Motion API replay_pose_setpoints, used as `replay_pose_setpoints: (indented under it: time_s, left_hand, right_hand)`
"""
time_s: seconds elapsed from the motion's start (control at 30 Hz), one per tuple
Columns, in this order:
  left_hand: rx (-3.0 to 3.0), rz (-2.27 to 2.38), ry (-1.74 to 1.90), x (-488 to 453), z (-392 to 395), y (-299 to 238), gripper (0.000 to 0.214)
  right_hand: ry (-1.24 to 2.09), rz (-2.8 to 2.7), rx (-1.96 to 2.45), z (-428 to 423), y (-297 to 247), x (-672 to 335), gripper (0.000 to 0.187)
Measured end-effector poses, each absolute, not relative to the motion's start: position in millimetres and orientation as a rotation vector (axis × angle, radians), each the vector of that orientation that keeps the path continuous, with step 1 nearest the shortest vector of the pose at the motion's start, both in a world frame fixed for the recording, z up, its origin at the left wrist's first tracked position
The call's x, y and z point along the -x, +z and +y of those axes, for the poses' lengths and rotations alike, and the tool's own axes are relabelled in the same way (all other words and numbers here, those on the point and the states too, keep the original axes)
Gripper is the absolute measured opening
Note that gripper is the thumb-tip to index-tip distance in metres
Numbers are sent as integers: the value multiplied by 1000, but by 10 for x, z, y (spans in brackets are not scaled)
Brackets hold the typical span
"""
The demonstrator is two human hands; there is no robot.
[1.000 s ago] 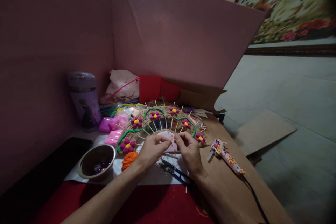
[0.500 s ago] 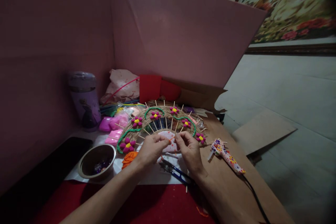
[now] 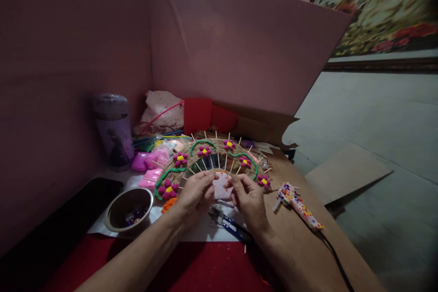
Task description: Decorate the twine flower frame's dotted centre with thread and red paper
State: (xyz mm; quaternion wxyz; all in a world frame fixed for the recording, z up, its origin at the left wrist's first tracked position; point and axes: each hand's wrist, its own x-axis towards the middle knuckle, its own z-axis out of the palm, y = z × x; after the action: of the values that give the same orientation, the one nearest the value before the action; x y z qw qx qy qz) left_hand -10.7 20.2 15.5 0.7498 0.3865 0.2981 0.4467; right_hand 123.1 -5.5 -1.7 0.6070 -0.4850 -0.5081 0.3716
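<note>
Thin orange strand (image 3: pixel 216 174): my left grip (image 3: pixel 195 195) and right grip (image 3: pixel 251 197) are both pinching it, fingertips pretty much closed, right in front of that arched brown twine weave with magenta flowers (image 3: pixel 221 148).

The arch (image 3: pixel 219 149) is brown string wound in rows, lying with its round side far away. Pale sticks (image 3: pixel 211 161) poke out along both edges. Six purple-pink flowers (image 3: pixel 180 159) with yellow middles sit on it, beside curly green vines (image 3: pixel 255 169). A thin orange strand (image 3: pixel 221 172), hard to see, shows near the inner edge.
</note>
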Motion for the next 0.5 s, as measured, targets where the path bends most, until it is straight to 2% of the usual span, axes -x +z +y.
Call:
replay_pose_setpoints:
  time_s: [0.1,0.27,0.4,0.5]
  left_hand:
    - [-732,614,969,123,237,109,22]
    - [-688,626,987,114,281,74,20]
    - [-667,690,975,113,257,147,8]
    - [-682,700,960,125,243,184,28]
  right_hand:
    - [1136,-1230,1084,-78,-45,-1132,31]
    - [1398,-1205,1043,-103,-32,-1055,32]
    - [1379,-1190,1120,-97,-10,-1093,28]
    - [1306,-1175,1163,-77,-21,-1127,29]
